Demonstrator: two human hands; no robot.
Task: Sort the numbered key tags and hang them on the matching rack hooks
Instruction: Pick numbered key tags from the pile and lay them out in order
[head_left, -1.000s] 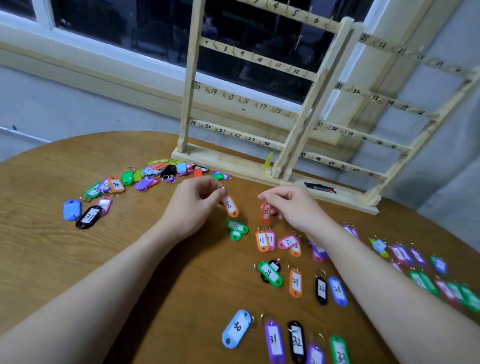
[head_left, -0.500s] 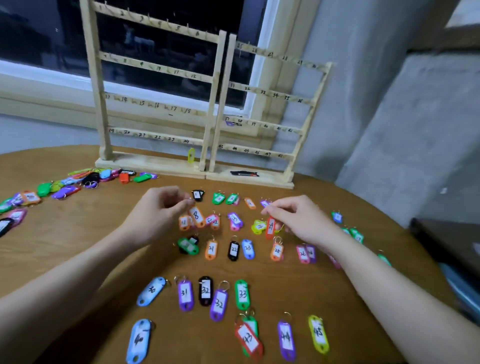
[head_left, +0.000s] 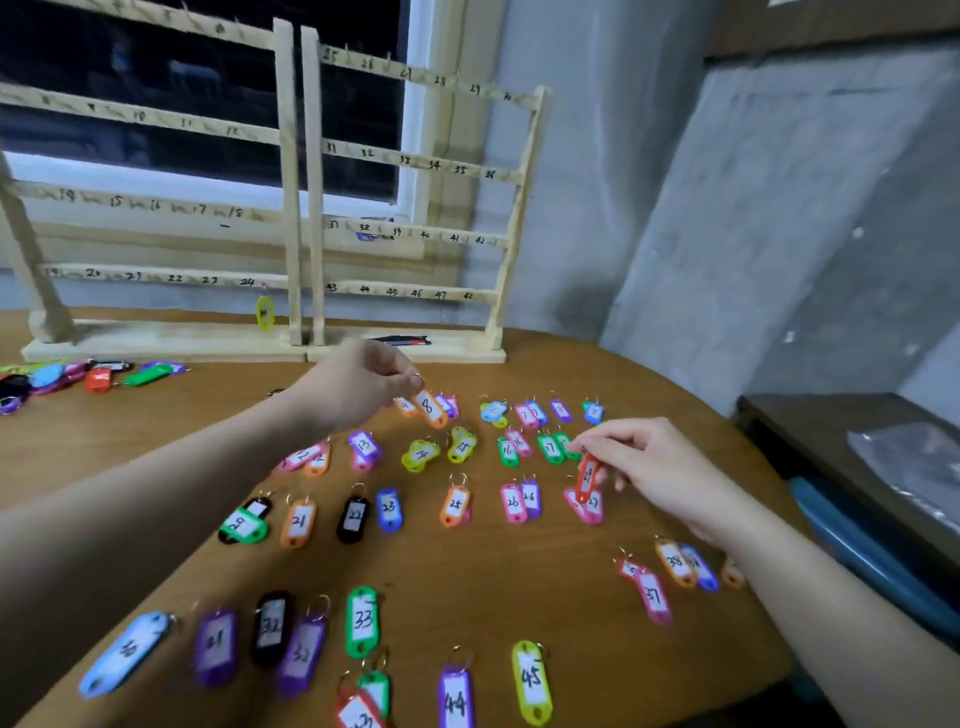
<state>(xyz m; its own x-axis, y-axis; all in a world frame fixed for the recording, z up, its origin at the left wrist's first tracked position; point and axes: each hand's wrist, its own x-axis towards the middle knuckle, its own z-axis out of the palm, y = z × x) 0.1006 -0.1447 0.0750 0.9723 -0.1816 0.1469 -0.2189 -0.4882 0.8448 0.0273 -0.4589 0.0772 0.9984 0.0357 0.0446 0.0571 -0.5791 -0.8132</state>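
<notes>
Right now I am pinching the orange tag marked 8 (head_left: 429, 408) by its ring in my left hand (head_left: 358, 384), holding it just above the far row of low numbers; my right hand (head_left: 657, 470) is pinching the red tag marked 29 (head_left: 587, 477) over the pink tags beside 26 and 27; both are dangling clear of the round table (head_left: 519, 577); sorted rows are lying between and beneath my hands, an unsorted heap (head_left: 93, 375) is sitting far off my left; the rack (head_left: 306, 208) is standing beyond my left hand, one yellow tag (head_left: 265, 313) already hanging. Judging by this, I am still sorting; next each tag needs laying in its numbered gap.
</notes>
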